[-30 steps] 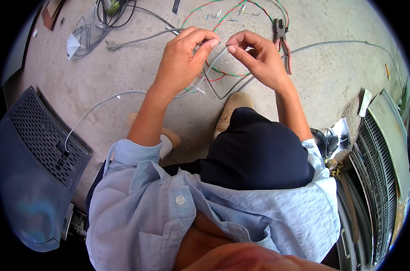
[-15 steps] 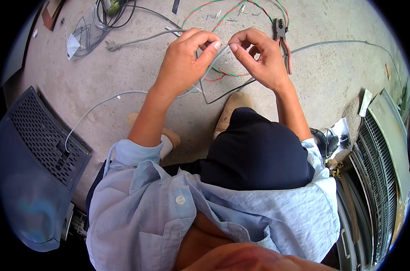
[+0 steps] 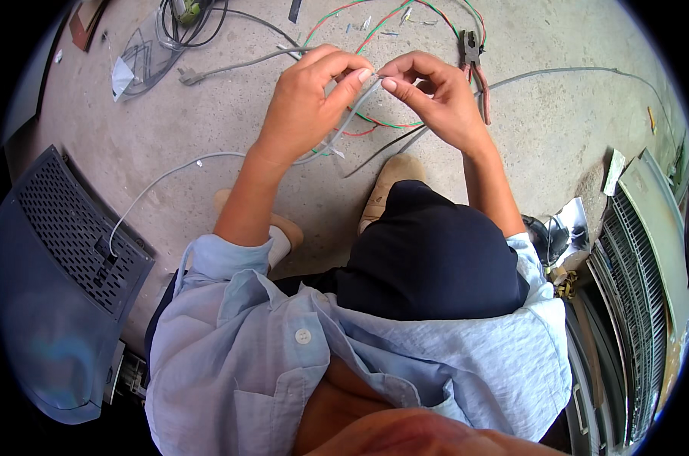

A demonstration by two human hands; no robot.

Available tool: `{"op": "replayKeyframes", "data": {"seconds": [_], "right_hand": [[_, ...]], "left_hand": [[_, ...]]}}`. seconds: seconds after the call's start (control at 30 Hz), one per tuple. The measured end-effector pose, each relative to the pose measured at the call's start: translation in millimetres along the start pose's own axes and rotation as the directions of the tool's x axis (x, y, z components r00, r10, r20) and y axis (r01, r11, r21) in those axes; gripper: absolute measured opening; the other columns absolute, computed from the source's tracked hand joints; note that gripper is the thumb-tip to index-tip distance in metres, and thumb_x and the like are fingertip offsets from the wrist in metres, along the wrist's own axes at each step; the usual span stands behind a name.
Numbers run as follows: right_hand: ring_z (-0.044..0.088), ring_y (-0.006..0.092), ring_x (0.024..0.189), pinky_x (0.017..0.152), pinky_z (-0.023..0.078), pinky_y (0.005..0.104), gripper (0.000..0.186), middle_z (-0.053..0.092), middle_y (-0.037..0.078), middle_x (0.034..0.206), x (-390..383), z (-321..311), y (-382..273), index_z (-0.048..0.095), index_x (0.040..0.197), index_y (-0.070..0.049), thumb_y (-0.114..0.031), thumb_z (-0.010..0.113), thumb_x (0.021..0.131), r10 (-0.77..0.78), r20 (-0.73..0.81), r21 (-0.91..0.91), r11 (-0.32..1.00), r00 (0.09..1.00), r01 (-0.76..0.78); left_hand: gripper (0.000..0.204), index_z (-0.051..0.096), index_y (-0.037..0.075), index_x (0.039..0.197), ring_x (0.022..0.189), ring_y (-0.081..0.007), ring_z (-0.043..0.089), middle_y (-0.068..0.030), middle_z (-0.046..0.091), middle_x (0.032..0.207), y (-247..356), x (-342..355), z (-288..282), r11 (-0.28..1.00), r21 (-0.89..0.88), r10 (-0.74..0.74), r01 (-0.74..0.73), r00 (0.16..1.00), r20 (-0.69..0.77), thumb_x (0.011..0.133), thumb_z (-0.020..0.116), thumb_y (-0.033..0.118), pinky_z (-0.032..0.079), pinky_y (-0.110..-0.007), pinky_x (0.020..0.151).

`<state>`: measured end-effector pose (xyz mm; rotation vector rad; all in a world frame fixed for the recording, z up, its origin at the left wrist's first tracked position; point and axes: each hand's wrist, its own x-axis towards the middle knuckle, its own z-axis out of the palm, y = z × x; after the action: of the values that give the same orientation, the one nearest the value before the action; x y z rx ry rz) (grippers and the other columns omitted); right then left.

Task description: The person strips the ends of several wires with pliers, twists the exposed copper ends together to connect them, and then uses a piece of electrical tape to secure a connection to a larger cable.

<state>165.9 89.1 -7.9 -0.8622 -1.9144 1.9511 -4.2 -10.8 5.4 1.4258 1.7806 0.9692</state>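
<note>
My left hand (image 3: 306,106) and my right hand (image 3: 443,106) face each other over the floor, fingertips almost touching. Both are pinched closed on the stripped end of a grey cable (image 3: 350,114), whose tiny wire ends are too small to make out. That cable runs down leftward to a dark perforated metal panel (image 3: 63,243). Red and green wires (image 3: 390,124) loop beneath my hands, and a dark wire (image 3: 379,152) lies slanting below them. Red-handled pliers (image 3: 470,49) rest just beyond my right hand.
A cord with a grey plug (image 3: 189,77), coiled cables (image 3: 170,23) and a clear bag (image 3: 135,68) lie at upper left. Finned metal panels (image 3: 633,296) and a black object (image 3: 546,239) stand at my right. My shoe (image 3: 386,182) and knee are below my hands.
My right fingertips shifted slightly rightward, then back left toward my left hand's. The dark wire below them has slid down and leftward. The pliers have stayed put.
</note>
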Motion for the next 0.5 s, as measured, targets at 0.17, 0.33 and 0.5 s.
{"op": "replayKeyframes", "data": {"seconds": [0.17, 0.33, 0.5], "right_hand": [[0.057, 0.0061, 0.077, 0.068, 0.047, 0.0217, 0.017, 0.063, 0.000, 0.081, -0.3, 2.0, 2.0, 0.065, 0.097, -0.003, -0.011, 0.068, 0.082, -0.019, -0.084, -0.033, 0.999, 0.996, 0.017], [0.059, 0.0069, 0.076, 0.068, 0.048, 0.0211, 0.016, 0.066, 0.002, 0.083, 0.4, 3.0, 1.1, 0.067, 0.096, -0.003, -0.009, 0.069, 0.082, -0.042, -0.125, -0.099, 0.995, 0.991, 0.030], [0.059, 0.0057, 0.076, 0.068, 0.047, 0.0200, 0.016, 0.067, 0.001, 0.083, -0.4, 5.6, -4.0, 0.068, 0.096, -0.003, -0.011, 0.069, 0.083, -0.011, -0.154, -0.063, 0.998, 0.988, 0.001]], "left_hand": [[0.014, 0.065, 0.004, 0.092, 0.077, -0.0216, 0.060, -0.0080, 0.063, 0.085, -2.0, -0.1, 5.0, 0.999, -0.032, -0.024, 0.023, 0.999, -0.047, 0.085, 0.062, 0.016, 0.047, -0.030, 0.070], [0.015, 0.066, 0.004, 0.091, 0.077, -0.0235, 0.062, -0.0092, 0.064, 0.084, 0.6, -1.6, 8.2, 0.996, -0.046, -0.076, 0.073, 0.993, -0.090, 0.085, 0.063, 0.018, 0.048, -0.031, 0.069], [0.016, 0.067, 0.004, 0.090, 0.076, -0.0235, 0.062, -0.0095, 0.065, 0.084, -3.0, -1.3, 12.3, 0.997, -0.060, -0.065, 0.055, 0.984, -0.163, 0.085, 0.064, 0.018, 0.048, -0.031, 0.069]]}}
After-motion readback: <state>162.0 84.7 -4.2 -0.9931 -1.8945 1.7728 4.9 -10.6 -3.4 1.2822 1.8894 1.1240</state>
